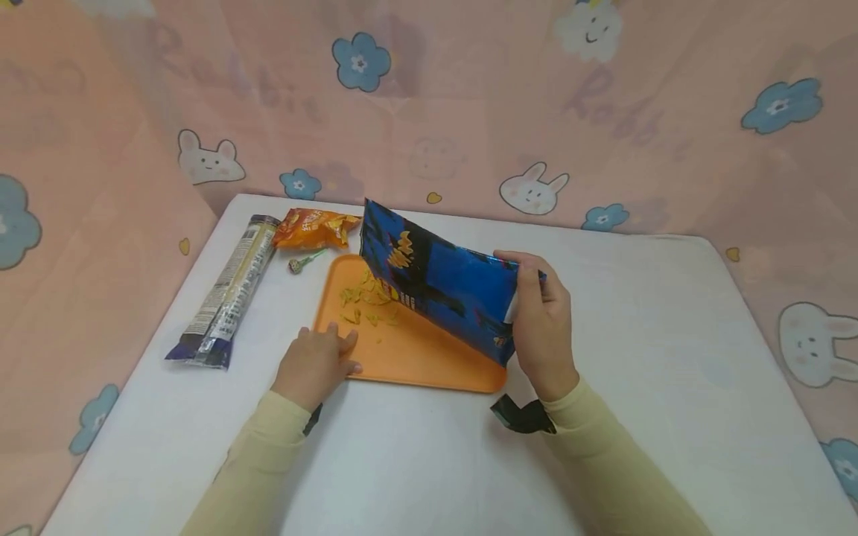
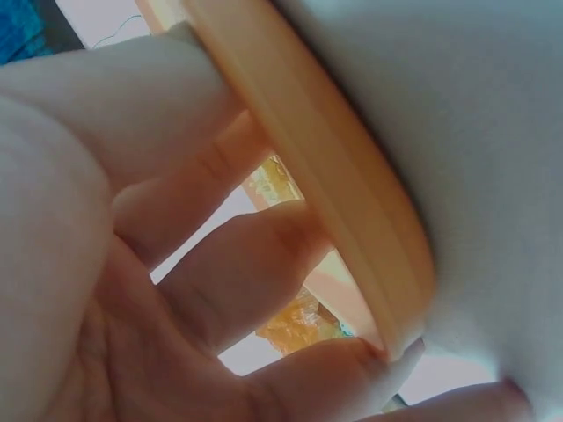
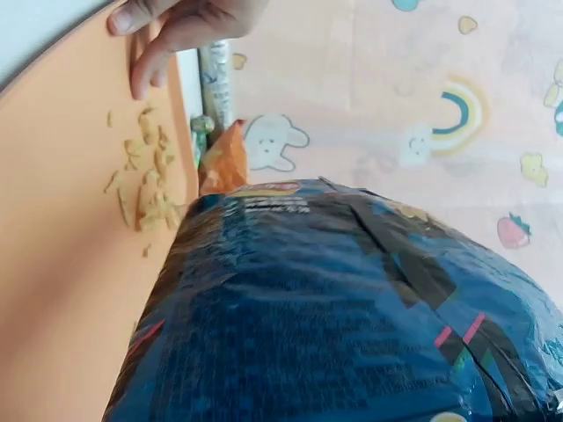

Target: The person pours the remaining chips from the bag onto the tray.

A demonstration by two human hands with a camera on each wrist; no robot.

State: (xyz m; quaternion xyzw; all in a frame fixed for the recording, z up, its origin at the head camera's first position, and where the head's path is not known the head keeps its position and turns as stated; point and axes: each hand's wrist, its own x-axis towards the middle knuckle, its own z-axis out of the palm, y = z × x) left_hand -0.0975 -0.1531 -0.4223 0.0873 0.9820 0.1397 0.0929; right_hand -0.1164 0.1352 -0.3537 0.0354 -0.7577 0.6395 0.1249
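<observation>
My right hand point(image 1: 546, 327) grips one end of a blue and black snack bag point(image 1: 442, 283), held slanted above an orange tray point(image 1: 436, 365). The bag's far end tips down toward the tray's left side, where yellow snack pieces point(image 1: 367, 294) lie scattered. In the right wrist view, the bag's printed blue side point(image 3: 352, 308) fills the lower part and more pieces point(image 3: 149, 176) show on the tray. My left hand point(image 1: 315, 365) holds the tray at its front left corner. Up close, its thumb and fingers point(image 2: 255, 264) meet the orange rim point(image 2: 343, 167).
Left of the tray lies a long silver and purple package point(image 1: 231, 298). An orange snack packet point(image 1: 313, 228) is behind the tray's left corner, with a small wrapped lollipop point(image 1: 304, 260) beside it. A pink patterned cloth point(image 1: 456, 112) hangs behind the white table point(image 1: 657, 357).
</observation>
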